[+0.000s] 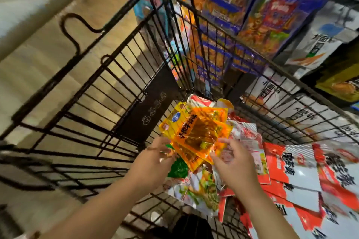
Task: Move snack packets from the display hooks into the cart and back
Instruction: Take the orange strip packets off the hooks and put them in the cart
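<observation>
Fingers (161, 147) of my left hand (153, 161) appear, through blur, to pinch the near-left edge of the orange packets (198, 134). My right hand (233, 165) is spread and grips nothing. The packets sit above the cart (149, 106) pile. Risk: this one-sided grip could let the fan slip and scatter. Labels: red Chinese characters and a blue oval badge, both illegible.

Both forearms reach forward; left grip (153, 159) blurred with curled fingers, right grip (230, 164) loosely spread.
</observation>
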`<move>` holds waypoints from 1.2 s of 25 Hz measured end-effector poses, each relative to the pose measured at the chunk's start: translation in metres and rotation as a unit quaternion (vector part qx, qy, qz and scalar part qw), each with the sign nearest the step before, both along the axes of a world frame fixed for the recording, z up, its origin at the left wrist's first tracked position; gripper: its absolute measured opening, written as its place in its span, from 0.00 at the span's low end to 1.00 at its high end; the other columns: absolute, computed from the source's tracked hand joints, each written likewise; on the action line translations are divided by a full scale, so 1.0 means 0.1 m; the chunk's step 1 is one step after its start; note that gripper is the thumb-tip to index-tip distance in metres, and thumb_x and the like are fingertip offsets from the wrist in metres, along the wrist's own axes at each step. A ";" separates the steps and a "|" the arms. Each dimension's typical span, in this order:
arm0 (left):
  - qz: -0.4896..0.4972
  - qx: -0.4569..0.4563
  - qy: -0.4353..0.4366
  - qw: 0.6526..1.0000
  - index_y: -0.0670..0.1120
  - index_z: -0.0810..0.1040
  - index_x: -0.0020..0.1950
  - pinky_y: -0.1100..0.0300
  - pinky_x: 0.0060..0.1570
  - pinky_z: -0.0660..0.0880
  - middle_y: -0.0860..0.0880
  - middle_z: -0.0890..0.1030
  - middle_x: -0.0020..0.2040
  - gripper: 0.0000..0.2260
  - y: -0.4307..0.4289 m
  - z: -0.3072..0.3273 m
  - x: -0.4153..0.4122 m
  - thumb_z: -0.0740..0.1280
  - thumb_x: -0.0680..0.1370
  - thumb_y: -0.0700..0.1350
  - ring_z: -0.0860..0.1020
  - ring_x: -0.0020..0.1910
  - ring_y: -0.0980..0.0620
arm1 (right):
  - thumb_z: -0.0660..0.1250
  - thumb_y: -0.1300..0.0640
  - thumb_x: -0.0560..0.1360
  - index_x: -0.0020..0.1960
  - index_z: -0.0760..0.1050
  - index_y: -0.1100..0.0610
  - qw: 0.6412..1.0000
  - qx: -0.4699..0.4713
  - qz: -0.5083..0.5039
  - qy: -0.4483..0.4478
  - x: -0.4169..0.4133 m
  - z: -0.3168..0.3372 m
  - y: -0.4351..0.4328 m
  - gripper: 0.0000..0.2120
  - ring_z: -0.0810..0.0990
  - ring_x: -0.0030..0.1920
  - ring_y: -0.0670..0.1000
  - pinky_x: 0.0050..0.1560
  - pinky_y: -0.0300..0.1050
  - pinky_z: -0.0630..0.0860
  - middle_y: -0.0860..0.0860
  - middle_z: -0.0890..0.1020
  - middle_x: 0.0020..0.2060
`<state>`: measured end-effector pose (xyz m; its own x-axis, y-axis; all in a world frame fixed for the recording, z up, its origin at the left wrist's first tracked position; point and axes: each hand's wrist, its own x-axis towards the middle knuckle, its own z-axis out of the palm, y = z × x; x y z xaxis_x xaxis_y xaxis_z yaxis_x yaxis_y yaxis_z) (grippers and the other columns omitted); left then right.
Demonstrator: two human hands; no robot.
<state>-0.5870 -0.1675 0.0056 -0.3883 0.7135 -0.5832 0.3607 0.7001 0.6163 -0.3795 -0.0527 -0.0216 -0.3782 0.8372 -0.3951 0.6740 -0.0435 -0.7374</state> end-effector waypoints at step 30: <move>0.150 -0.063 -0.213 0.963 0.64 0.72 0.65 0.61 0.51 0.79 0.60 0.82 0.59 0.37 0.36 -0.04 -0.09 0.76 0.60 0.74 0.82 0.55 0.61 | 0.76 0.28 0.56 0.55 0.79 0.43 0.989 -0.132 -0.038 0.054 -0.31 -0.44 0.56 0.32 0.84 0.48 0.41 0.45 0.41 0.80 0.35 0.85 0.46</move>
<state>-0.5956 -0.1315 0.0014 -0.2720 0.5200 -0.8097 -0.1367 0.8120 0.5675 -0.4104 0.0034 -0.0659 -0.3698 0.7384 -0.5639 0.5785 -0.2919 -0.7617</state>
